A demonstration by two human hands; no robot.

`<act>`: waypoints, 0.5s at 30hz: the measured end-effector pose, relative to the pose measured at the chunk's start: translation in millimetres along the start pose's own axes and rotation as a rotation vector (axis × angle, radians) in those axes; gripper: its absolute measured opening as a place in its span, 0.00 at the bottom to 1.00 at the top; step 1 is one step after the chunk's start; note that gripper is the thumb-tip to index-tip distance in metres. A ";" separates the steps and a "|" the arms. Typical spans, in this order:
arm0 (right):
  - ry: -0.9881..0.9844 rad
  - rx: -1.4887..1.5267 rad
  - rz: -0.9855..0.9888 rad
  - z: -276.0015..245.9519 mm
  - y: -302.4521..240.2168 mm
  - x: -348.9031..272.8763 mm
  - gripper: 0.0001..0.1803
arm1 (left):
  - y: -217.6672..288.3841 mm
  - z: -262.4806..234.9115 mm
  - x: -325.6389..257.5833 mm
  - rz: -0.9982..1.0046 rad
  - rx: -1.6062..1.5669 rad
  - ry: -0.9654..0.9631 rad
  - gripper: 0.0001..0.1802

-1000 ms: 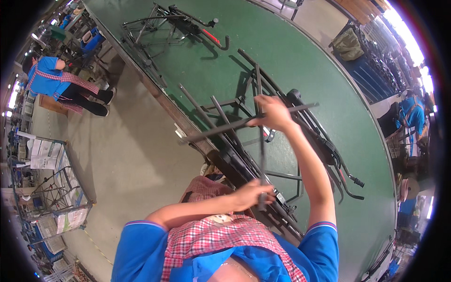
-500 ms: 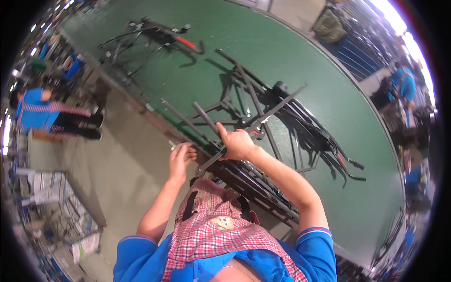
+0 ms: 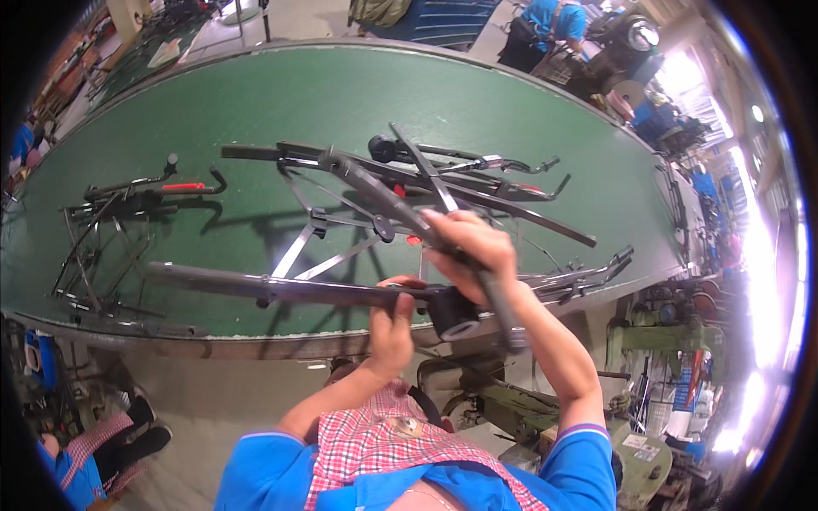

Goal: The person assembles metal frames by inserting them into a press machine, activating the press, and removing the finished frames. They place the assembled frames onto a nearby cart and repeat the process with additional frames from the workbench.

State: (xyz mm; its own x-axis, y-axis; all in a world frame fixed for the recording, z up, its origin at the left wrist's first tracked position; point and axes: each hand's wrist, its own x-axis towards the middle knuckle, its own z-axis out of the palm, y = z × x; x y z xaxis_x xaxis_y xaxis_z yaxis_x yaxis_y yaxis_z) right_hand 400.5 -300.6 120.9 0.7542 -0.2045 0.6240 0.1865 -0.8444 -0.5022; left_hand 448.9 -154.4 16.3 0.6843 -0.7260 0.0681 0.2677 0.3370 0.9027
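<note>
Thumb and fingers of the left hand [image 3: 392,334] pinch a long dark tube [image 3: 221,279], which extends leftward from that grip. Just right of it we note a black cylinder [image 3: 452,315]. Right hand [image 3: 474,249]: fingers wrapped around a dark bar [image 3: 375,189], slanting, its near end blurred. We cannot tell whether the thin bar [image 3: 417,157] meeting those fingers is also held. Beyond both hands, silver struts [image 3: 294,249] lie over a green table [image 3: 281,94]. Well left, we record a second metal frame [image 3: 128,204]; farthest, beyond the right hand, a person in blue [image 3: 554,21].
</note>
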 end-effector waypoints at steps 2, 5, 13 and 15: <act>0.090 0.015 0.073 -20.1 -44.2 21.6 0.26 | 21.9 16.1 9.0 0.401 -0.040 -0.107 0.12; 0.210 0.115 0.303 -32.3 -108.8 19.7 0.26 | 55.5 43.3 -8.1 0.409 -0.564 -0.270 0.15; 0.604 -0.230 0.169 -24.0 -286.0 39.5 0.25 | 205.7 13.0 -56.4 0.370 -0.709 -0.561 0.18; 0.705 -0.255 0.092 -15.2 -333.2 57.8 0.23 | 267.3 -1.8 -76.0 0.383 -0.624 -0.578 0.20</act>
State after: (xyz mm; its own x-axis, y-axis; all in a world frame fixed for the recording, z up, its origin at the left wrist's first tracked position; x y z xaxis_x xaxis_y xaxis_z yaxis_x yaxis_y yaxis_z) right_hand 372.4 -38.6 333.3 0.1619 -0.4757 0.8646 -0.0740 -0.8795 -0.4700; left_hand 469.7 -8.1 251.6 0.4026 -0.6280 0.6660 0.5243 0.7546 0.3946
